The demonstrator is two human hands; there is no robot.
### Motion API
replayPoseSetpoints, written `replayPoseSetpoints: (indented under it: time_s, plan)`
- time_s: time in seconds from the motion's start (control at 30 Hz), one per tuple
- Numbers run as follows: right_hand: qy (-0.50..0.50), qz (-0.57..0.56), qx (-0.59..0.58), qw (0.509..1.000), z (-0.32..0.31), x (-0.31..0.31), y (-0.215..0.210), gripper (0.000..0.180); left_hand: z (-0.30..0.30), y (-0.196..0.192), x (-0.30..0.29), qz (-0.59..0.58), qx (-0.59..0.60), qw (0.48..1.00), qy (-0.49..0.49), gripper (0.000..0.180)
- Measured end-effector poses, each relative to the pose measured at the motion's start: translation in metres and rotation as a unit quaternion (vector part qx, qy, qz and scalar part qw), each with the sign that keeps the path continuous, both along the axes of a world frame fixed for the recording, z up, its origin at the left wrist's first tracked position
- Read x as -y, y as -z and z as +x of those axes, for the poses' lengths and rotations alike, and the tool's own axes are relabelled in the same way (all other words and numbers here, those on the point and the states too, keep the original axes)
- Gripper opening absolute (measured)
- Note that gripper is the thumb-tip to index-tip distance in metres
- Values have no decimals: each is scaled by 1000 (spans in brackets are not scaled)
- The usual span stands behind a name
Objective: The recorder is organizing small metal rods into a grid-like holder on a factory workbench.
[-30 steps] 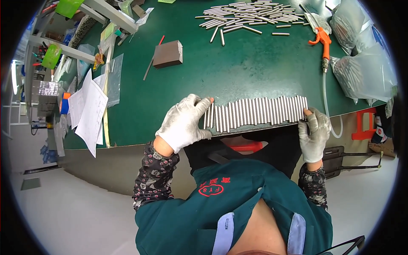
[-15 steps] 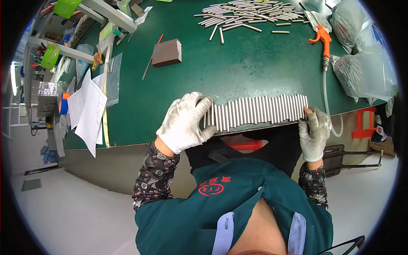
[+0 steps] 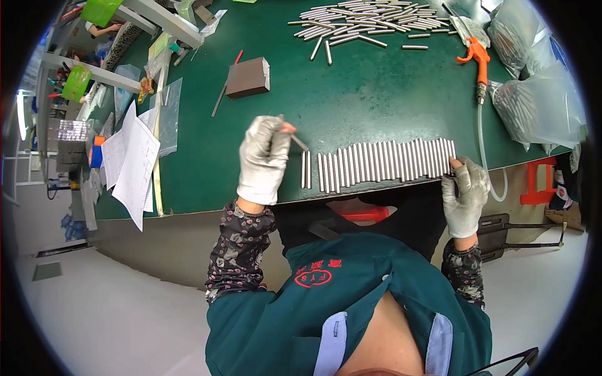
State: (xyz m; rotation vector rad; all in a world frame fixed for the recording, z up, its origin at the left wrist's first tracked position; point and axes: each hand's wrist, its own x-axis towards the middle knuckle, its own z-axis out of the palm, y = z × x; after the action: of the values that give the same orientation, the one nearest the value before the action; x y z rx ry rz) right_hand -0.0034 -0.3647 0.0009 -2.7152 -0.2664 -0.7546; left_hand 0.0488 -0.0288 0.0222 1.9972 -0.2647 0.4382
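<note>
A row of several grey metal rods (image 3: 385, 163) lies side by side along the near edge of the green table (image 3: 351, 94). My gloved left hand (image 3: 263, 156) is at the row's left end and pinches one rod (image 3: 299, 142), lifted and tilted, just above two rods (image 3: 306, 169) set slightly apart from the rest. My gloved right hand (image 3: 465, 191) presses against the row's right end at the table edge, fingers curled.
A loose pile of rods (image 3: 364, 17) lies at the far side. A brown block (image 3: 248, 78) and a red pencil sit at the left. An orange air gun (image 3: 478, 59) with hose, plastic bags (image 3: 533, 100) at the right, papers (image 3: 130, 164) at the left.
My left hand has come off the row's left end and lifted one rod. A small gap has opened, leaving two rods apart. The right hand has stayed put.
</note>
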Motion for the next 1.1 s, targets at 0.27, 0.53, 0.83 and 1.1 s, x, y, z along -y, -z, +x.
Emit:
replayPoseSetpoints:
  time_s: [0.27, 0.53, 0.83, 1.1]
  plan:
    - [-1, 0, 3, 1000, 0, 0, -1, 30, -17, -3, -2, 313, -106, 935, -130, 20]
    - [3, -3, -3, 1000, 0, 0, -1, 29, -23, -36, -1, 400, -97, 906, 100, 78]
    - [9, 4, 3, 1000, 0, -3, -3, 29, -21, -23, -9, 357, -50, 924, 130, 60]
    - [12, -1, -6, 1000, -1, -2, 0, 30, -25, -39, -3, 415, -58, 896, 146, 73]
